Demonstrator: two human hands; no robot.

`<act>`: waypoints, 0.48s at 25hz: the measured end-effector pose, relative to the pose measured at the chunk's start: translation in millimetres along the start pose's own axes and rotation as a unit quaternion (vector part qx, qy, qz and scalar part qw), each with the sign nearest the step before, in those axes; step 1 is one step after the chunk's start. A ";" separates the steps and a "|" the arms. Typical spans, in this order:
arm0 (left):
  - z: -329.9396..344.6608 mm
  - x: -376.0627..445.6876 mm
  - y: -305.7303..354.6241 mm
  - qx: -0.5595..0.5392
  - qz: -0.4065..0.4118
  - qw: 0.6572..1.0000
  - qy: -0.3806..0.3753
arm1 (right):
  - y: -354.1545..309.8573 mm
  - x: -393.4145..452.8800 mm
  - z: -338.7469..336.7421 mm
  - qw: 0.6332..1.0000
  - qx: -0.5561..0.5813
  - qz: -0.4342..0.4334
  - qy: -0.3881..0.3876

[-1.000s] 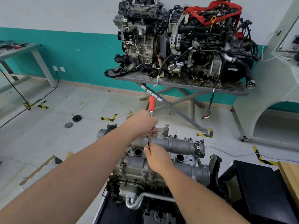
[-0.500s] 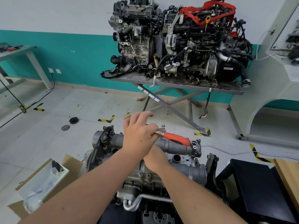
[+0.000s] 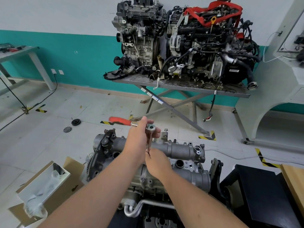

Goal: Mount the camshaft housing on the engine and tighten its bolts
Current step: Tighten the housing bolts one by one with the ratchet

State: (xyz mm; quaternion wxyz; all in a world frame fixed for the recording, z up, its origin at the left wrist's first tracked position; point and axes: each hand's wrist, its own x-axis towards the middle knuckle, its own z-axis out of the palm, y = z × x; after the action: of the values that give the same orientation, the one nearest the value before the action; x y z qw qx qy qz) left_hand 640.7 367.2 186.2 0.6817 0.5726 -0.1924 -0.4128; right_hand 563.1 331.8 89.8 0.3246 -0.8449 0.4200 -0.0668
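Both arms reached straight out over the engine (image 3: 148, 181), which sat low in front of the person. The gray camshaft housing (image 3: 179, 149) lay on top of the engine. The left hand (image 3: 139, 139) was up high, its fingers around the head of the ratchet (image 3: 150, 127), with the red handle (image 3: 119, 120) sticking out to the left. The right hand (image 3: 157, 162) was lower, curled around the bottom of the ratchet's long shaft, just above the housing.

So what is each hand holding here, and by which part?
Left hand grips the ratchet wrench at its head end, red handle free. Right hand holds the lower end of its extension bar over the camshaft housing.
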 end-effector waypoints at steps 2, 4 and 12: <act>0.7 6.8 14.4 0.068 -0.039 0.997 0.006 | -1.0 -0.7 -1.2 1.000 -0.006 0.001 -0.004; 2.6 12.6 31.5 0.180 -0.068 0.981 -0.011 | -1.1 0.6 -0.9 1.000 -0.013 -0.007 -0.003; 20.5 5.8 52.9 0.812 0.213 0.539 -0.063 | -5.6 -4.1 -2.1 1.000 0.010 -0.001 0.000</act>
State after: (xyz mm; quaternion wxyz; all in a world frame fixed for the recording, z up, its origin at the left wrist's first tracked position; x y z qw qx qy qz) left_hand 647.1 350.2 240.2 -0.0215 0.7957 -0.6038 0.0429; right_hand 563.4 336.3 95.5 0.3328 -0.8421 0.4184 -0.0710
